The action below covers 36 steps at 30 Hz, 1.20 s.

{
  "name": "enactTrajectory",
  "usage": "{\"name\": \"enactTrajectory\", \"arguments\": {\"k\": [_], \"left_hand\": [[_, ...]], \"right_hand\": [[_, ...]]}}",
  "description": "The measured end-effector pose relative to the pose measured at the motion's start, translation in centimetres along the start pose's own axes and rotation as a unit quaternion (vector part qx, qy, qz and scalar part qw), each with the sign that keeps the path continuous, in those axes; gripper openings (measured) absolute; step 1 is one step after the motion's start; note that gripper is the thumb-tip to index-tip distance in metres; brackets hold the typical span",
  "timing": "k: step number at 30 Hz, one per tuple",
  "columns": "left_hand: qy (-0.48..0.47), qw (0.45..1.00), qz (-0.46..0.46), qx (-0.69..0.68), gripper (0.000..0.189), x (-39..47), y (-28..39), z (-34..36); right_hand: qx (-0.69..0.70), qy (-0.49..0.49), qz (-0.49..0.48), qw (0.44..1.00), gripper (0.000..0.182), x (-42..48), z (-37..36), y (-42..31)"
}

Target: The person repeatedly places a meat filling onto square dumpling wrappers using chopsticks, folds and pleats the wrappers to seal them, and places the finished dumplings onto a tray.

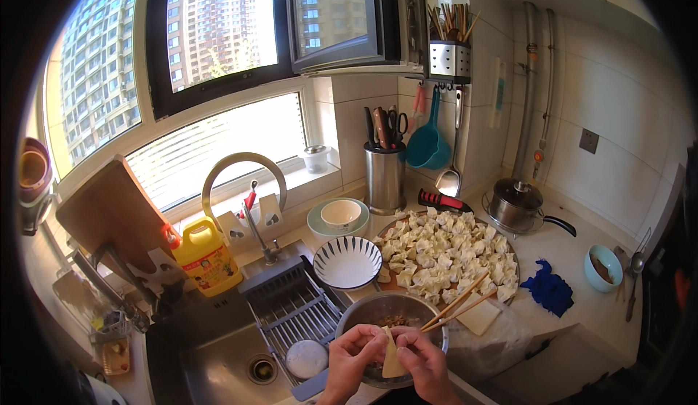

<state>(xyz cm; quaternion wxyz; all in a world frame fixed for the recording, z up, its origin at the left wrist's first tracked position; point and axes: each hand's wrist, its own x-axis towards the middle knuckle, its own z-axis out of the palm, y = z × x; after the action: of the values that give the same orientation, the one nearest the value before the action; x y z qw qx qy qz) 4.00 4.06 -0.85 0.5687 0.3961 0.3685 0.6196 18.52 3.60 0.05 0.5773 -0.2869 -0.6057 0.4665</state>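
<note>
Above a steel mixing bowl [349,318], my left hand [353,357] and my right hand [424,362] pinch a folded dough wrapper [393,358] between their fingertips. Minced filling [393,321] shows inside the bowl behind the fingers. A pair of wooden chopsticks [459,307] leans over the bowl's right rim. Just right of it lies a stack of flat wrappers [480,315] on a clear plastic bag [507,335]. Behind, many folded wontons [447,247] cover a large round board.
A steel sink [218,367] with a drying rack [297,318] lies to the left. Near the bowl stand a striped white bowl [347,262] and a knife block [385,176]. A lidded saucepan [515,203], a blue cloth [548,289] and a light-blue bowl [603,268] are on the right.
</note>
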Motion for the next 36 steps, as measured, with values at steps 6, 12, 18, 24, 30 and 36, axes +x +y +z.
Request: {"name": "enactTrajectory", "arguments": {"k": [6, 12, 18, 24, 30, 36], "left_hand": [[-0.006, 0.996, 0.072, 0.058, 0.015, -0.5, -0.4, 0.9], [-0.063, 0.977, 0.162, 0.120, 0.025, -0.8, -0.6, 1.7], [-0.020, 0.989, 0.122, 0.085, 0.012, -1.3, 0.0, 2.9], [-0.005, 0.977, 0.144, 0.160, 0.007, -0.5, -1.9, 1.2], [0.023, 0.985, 0.100, 0.140, 0.009, -0.8, -0.8, 1.9], [0.020, 1.000, 0.007, 0.015, 0.023, 0.5, -2.3, -1.1]], "right_hand": [[0.053, 0.044, 0.005, 0.998, 0.011, 0.0, 0.4, -0.9], [0.109, 0.055, 0.066, 0.990, 0.015, -0.4, -0.6, 0.4], [0.094, 0.104, 0.076, 0.987, 0.019, -0.5, -0.1, 0.0], [0.113, 0.099, 0.075, 0.986, 0.020, -0.6, -0.2, 0.7], [0.009, 0.109, 0.034, 0.993, 0.017, -0.7, 0.2, 0.8], [0.144, 0.097, 0.130, 0.976, 0.015, -1.1, -1.2, 1.9]]}}
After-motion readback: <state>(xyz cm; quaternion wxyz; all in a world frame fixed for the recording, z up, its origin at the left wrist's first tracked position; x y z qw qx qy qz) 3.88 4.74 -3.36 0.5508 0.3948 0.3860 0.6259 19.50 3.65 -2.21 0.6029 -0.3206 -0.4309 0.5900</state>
